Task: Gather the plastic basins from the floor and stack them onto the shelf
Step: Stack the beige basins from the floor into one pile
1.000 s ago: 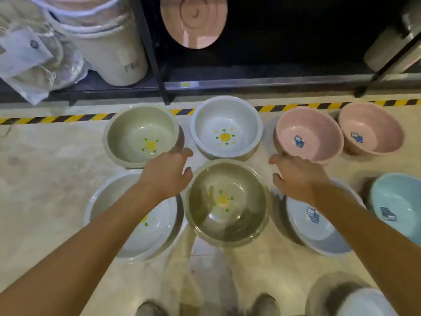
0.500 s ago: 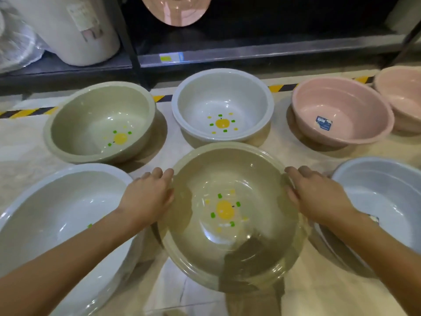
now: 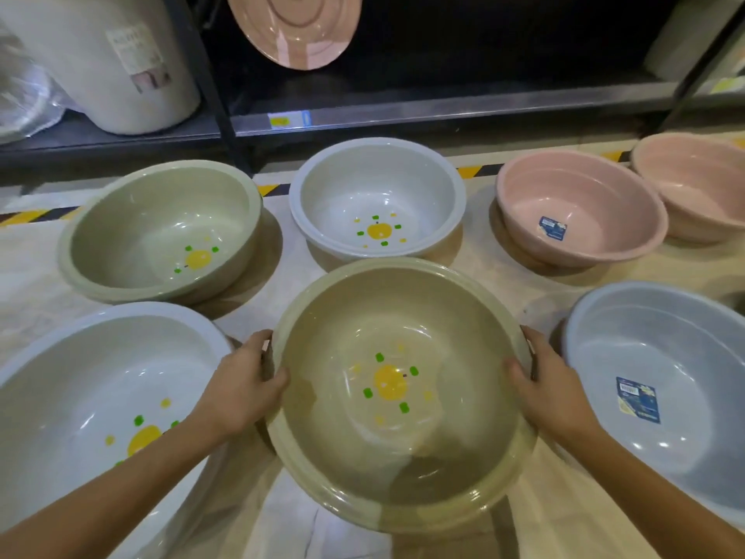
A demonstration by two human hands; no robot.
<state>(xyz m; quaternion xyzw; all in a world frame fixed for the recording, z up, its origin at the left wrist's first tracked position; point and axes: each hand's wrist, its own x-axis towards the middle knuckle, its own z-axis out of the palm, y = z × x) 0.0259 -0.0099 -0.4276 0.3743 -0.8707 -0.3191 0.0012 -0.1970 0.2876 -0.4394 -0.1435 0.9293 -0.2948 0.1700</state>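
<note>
Left hand (image 3: 242, 387) and right hand (image 3: 548, 391) gripping opposite rims of olive basin (image 3: 399, 449), thumbs hooked inside; white basin (image 3: 377, 195) just behind; shelf (image 3: 443, 110) beyond.

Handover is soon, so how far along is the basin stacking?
Barely begun. Done, perhaps: one round pink plastic basin leans on the dark metal shelf. In hand: the left hand and right hand grip the rim of the olive plastic basin with a yellow flower print. Left: six basins on the floor: a sage-green basin, a small white basin, a large white basin, two pink floor basins and a grey-blue basin.
</note>
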